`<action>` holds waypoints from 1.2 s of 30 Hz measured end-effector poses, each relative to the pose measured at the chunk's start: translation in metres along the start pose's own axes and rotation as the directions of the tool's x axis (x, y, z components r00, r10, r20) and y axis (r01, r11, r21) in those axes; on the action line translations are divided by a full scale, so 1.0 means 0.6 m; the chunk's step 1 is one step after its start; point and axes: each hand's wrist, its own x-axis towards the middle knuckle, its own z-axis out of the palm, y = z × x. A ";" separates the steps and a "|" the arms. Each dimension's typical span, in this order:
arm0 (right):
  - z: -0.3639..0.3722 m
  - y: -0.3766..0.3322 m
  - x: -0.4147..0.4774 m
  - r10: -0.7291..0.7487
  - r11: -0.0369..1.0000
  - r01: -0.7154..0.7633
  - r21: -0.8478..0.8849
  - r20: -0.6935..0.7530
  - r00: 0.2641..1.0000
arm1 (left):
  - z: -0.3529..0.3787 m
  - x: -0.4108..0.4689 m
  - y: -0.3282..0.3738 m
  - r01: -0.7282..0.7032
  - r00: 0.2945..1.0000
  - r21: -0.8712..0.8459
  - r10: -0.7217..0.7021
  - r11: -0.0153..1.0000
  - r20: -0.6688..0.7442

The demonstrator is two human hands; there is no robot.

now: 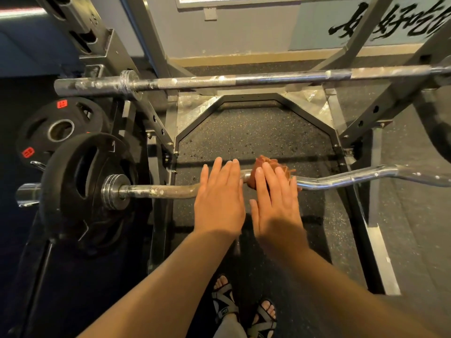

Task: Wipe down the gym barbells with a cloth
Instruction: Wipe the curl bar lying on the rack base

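Cloth [266, 162] half hidden under flat right hand [275, 198], on barbell [341, 179]

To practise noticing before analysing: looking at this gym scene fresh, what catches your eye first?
The left hand and right hand lie flat, fingers straight, over the curved bar at centre, the right pressing an orange-brown cloth onto it. A black weight plate sits on that bar's left end, and a straight barbell flecked with white spans the rack behind.
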 end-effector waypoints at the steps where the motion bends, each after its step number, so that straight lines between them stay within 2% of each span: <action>1: -0.001 -0.001 0.004 0.001 1.000 -0.001 0.029 0.009 1.000 | 0.002 -0.001 0.000 0.000 1.000 -0.004 0.000 1.000 -0.004; 3: -0.008 -0.007 0.035 0.056 0.995 -0.061 0.080 0.061 0.997 | 0.006 -0.001 -0.002 -0.010 1.000 -0.013 0.009 1.000 -0.015; 6: -0.019 -0.011 0.096 0.115 0.992 -0.119 0.047 0.083 0.990 | 0.009 -0.002 -0.002 -0.008 0.999 -0.028 0.006 1.000 -0.049; 13: -0.003 0.000 0.016 0.026 0.987 -0.024 0.162 -0.005 1.000 | 0.010 -0.003 0.000 -0.007 0.998 -0.045 0.004 0.999 -0.069; 16: -0.014 0.006 0.051 0.018 0.982 -0.027 0.185 0.049 0.999 | 0.014 -0.005 -0.002 -0.008 0.998 -0.049 0.005 0.999 -0.070; 19: -0.024 -0.002 0.108 0.071 0.992 -0.083 0.097 0.118 0.990 | 0.014 -0.003 -0.001 0.003 0.998 -0.062 -0.008 0.998 -0.067; 21: -0.021 -0.011 0.113 0.024 0.998 -0.033 0.055 0.156 0.988 | 0.015 -0.003 0.001 0.009 0.998 -0.066 -0.013 0.998 -0.068; 23: -0.022 -0.003 0.093 -0.075 0.988 0.052 0.145 0.156 0.985 | 0.015 -0.004 0.000 0.010 0.998 -0.053 -0.013 0.999 -0.066; 25: -0.033 0.023 0.073 -0.106 0.971 0.075 0.226 0.126 0.986 | 0.013 -0.004 -0.002 0.009 0.998 -0.048 -0.012 0.999 -0.063; 27: -0.046 0.042 0.075 0.008 0.987 -0.019 0.159 0.075 0.997 | 0.012 -0.004 -0.001 0.011 0.998 -0.077 -0.016 0.997 -0.068; 29: -0.048 0.035 0.091 0.178 0.983 -0.180 0.021 0.069 0.982 | 0.012 -0.004 0.000 0.014 0.997 -0.086 -0.020 0.996 -0.075; 31: -0.040 0.008 0.103 0.235 0.972 -0.235 -0.010 0.099 0.967 | 0.015 -0.002 0.002 0.023 0.996 -0.084 -0.029 0.996 -0.082; 34: -0.022 -0.015 0.088 0.076 0.987 -0.092 0.129 0.124 0.989 | 0.016 -0.001 0.004 0.038 0.997 -0.077 -0.043 0.996 -0.067; 36: -0.023 0.006 0.079 -0.054 0.988 0.032 0.151 0.140 0.989 | 0.017 -0.001 0.003 0.030 0.997 -0.055 -0.034 0.998 -0.067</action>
